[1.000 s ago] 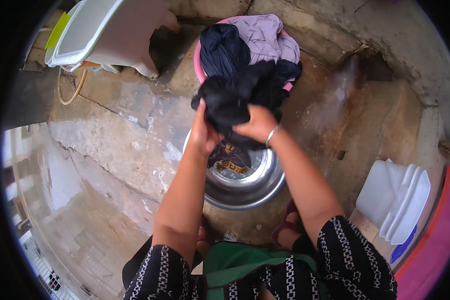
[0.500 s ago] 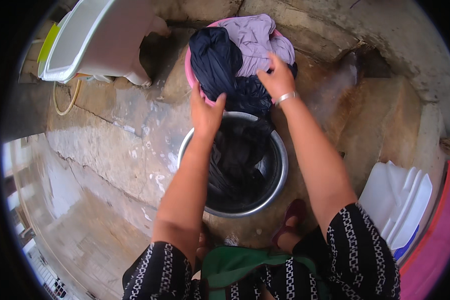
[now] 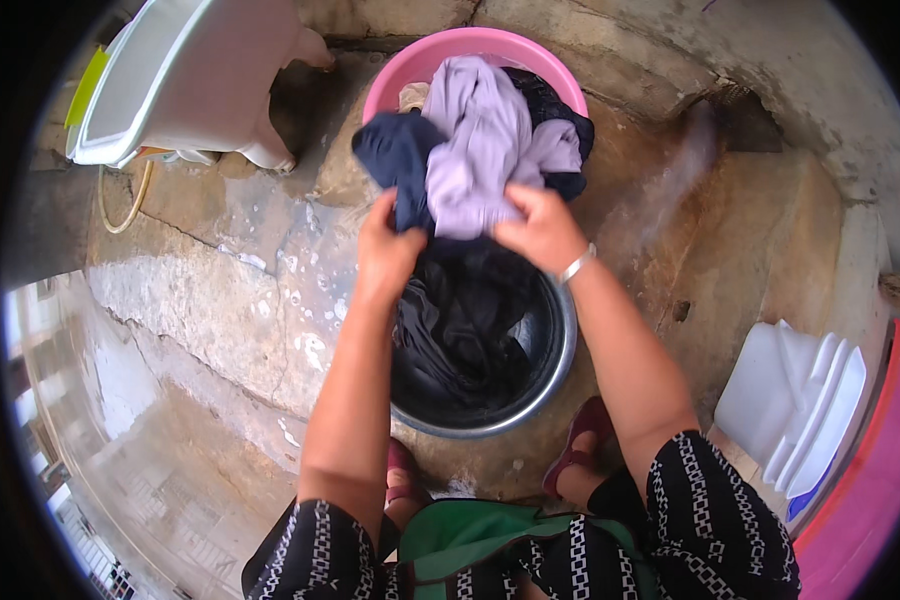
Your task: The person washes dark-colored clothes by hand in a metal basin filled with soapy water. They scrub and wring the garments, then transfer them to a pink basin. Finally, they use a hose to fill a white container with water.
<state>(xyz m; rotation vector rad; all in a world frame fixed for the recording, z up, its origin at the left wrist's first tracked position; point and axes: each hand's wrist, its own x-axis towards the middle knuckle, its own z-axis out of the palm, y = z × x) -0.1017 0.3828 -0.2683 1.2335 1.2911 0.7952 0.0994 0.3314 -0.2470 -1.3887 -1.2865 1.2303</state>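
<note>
A pink basin stands at the far side with heaped clothes spilling over its near rim. My left hand is closed on the lower edge of a navy garment. Beside it, my right hand grips a lavender garment, which hangs from the pink basin towards the near one. Below both hands is a round metal basin holding wet black clothes in dark water. Dark lacy cloth lies behind the lavender garment.
A white plastic tub stands at the upper left, with a hose near it. Stacked white containers sit at right, beside a pink-red surface. Wet concrete floor surrounds the basins; a wall hole is at upper right.
Both hands have closed on the clothes and drawn towards me. The lavender garment has come nearer, over the metal basin's far edge, and the pink basin's back rim now shows.
</note>
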